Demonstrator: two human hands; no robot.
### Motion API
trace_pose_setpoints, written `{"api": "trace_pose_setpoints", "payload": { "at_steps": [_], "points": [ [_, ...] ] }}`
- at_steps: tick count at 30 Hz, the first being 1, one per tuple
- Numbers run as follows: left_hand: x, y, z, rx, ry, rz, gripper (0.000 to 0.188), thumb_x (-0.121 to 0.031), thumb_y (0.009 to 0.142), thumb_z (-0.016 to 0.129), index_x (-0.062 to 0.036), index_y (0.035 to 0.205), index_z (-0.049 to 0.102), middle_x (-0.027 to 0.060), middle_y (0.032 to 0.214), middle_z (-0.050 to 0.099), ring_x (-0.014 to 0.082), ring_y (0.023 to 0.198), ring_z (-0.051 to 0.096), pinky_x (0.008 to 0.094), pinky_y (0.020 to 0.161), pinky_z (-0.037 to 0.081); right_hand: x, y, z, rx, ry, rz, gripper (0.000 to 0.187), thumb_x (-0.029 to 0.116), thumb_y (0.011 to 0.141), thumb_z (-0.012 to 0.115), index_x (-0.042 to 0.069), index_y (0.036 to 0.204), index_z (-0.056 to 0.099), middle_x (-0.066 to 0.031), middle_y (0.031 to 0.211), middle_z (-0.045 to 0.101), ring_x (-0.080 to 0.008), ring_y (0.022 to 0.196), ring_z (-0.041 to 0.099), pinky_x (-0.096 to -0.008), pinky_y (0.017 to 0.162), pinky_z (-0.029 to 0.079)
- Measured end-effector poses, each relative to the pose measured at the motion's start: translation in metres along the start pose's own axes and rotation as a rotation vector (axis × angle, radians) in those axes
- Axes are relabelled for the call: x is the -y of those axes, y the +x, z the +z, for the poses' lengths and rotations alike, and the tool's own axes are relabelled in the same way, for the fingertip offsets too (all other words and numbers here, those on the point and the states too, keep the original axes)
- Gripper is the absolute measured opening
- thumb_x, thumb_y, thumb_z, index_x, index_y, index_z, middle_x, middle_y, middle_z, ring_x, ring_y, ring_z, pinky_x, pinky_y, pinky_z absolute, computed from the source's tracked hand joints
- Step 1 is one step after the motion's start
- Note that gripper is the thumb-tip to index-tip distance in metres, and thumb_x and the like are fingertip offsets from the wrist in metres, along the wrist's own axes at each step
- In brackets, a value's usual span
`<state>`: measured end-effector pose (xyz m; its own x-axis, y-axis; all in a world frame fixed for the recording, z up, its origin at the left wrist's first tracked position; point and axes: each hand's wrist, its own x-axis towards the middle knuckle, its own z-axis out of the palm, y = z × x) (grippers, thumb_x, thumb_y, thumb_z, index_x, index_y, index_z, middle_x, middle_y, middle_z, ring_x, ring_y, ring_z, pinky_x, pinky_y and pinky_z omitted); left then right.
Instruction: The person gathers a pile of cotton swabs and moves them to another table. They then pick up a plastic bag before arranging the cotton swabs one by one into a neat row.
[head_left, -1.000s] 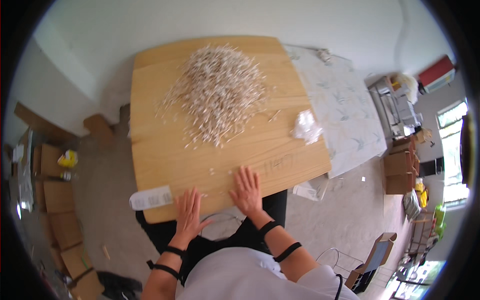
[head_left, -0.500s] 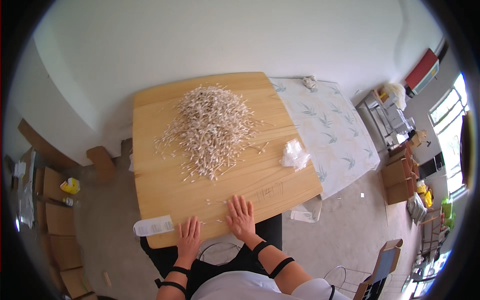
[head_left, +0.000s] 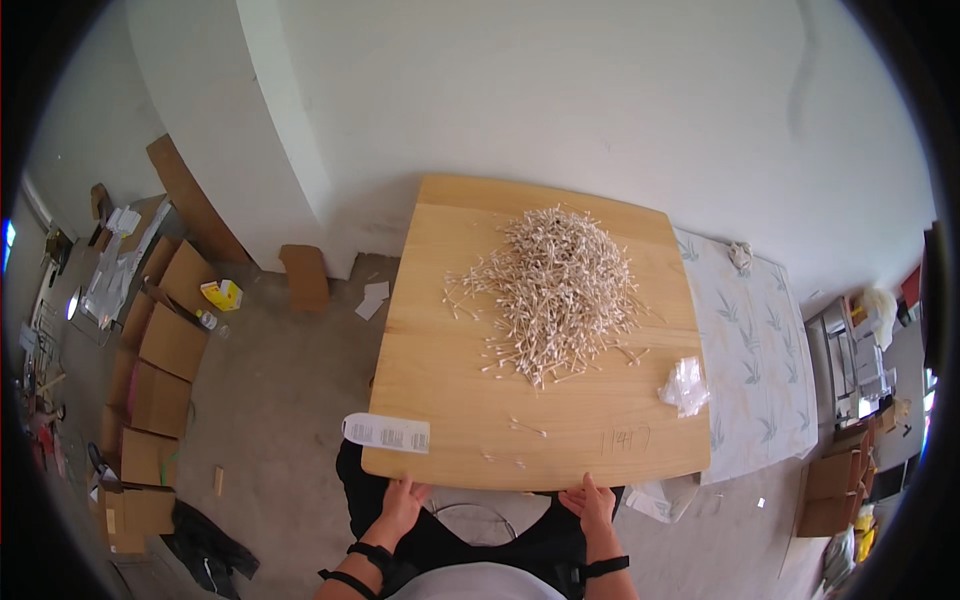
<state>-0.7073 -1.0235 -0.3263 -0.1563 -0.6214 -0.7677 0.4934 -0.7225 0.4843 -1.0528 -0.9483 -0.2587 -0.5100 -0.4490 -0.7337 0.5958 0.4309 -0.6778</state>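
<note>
A large heap of cotton swabs is piled on the wooden table. Several loose swabs lie nearer its front edge. My left hand grips that front edge at the left, fingers partly hidden beneath the tabletop. Farther right along the same edge, my right hand holds it with the thumb uppermost and the fingers curled below. Just above my left hand, a white printed label strip lies at the table's left corner. A crumpled clear plastic bag rests near the right edge.
A leaf-patterned sheet covers a lower surface to the right. Open cardboard boxes line the floor at left, with a yellow package near them. The wall rises behind the table. A wire-framed stool shows below the front edge.
Both hands have gone from lying flat on the tabletop to gripping its front edge, and the right has moved farther from the left. My view has turned left.
</note>
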Motion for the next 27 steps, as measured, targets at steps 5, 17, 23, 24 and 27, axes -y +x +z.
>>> {"api": "trace_pose_setpoints", "payload": {
  "at_steps": [5,17,23,24,27],
  "points": [
    [-0.004,0.020,0.012,0.028,-0.123,0.211,0.032,-0.025,0.101,0.048,-0.0091,0.129,0.046,0.0093,0.121,0.059,0.0241,0.111,0.058,0.0485,0.099,0.046,-0.021,0.024,-0.020,0.074,0.162,0.009,0.034,0.006,0.093,0.058,-0.001,0.125,0.051,-0.0171,0.116,0.061,-0.0330,0.099,0.065,-0.0487,0.083,0.058],
    [-0.024,0.027,0.018,0.101,0.098,0.075,0.036,-0.023,0.102,0.044,-0.0099,0.135,0.043,0.0105,0.129,0.056,0.0287,0.116,0.057,0.0530,0.099,0.045,-0.025,0.043,-0.006,-0.023,-0.038,-0.104,0.031,0.008,0.086,0.067,-0.001,0.113,0.055,-0.0180,0.091,0.064,-0.0257,0.057,0.064,-0.0367,0.053,0.060],
    [-0.026,0.032,0.010,0.132,0.034,0.139,0.032,-0.020,0.099,0.051,-0.0079,0.128,0.047,0.0125,0.122,0.059,0.0291,0.111,0.060,0.0499,0.096,0.049,-0.016,0.034,0.000,0.014,0.167,-0.083,0.024,0.000,0.085,0.065,-0.002,0.108,0.059,-0.0154,0.086,0.066,-0.0225,0.052,0.062,-0.0305,0.050,0.057],
    [-0.027,0.032,0.012,0.138,0.050,0.133,0.032,-0.020,0.099,0.051,-0.0079,0.128,0.047,0.0125,0.122,0.059,0.0291,0.111,0.060,0.0499,0.096,0.049,-0.017,0.039,0.003,-0.032,0.152,-0.080,0.024,0.002,0.086,0.065,-0.003,0.109,0.059,-0.0149,0.087,0.066,-0.0231,0.058,0.065,-0.0283,0.050,0.056],
    [-0.032,0.036,0.018,0.167,0.054,0.118,0.035,-0.019,0.098,0.053,-0.0062,0.129,0.045,0.0112,0.120,0.059,0.0278,0.105,0.062,0.0495,0.094,0.050,-0.025,0.039,0.005,-0.073,0.170,-0.098,0.024,0.007,0.088,0.066,-0.005,0.108,0.059,-0.0151,0.088,0.067,-0.0237,0.063,0.068,-0.0257,0.050,0.055]
  ]
}}
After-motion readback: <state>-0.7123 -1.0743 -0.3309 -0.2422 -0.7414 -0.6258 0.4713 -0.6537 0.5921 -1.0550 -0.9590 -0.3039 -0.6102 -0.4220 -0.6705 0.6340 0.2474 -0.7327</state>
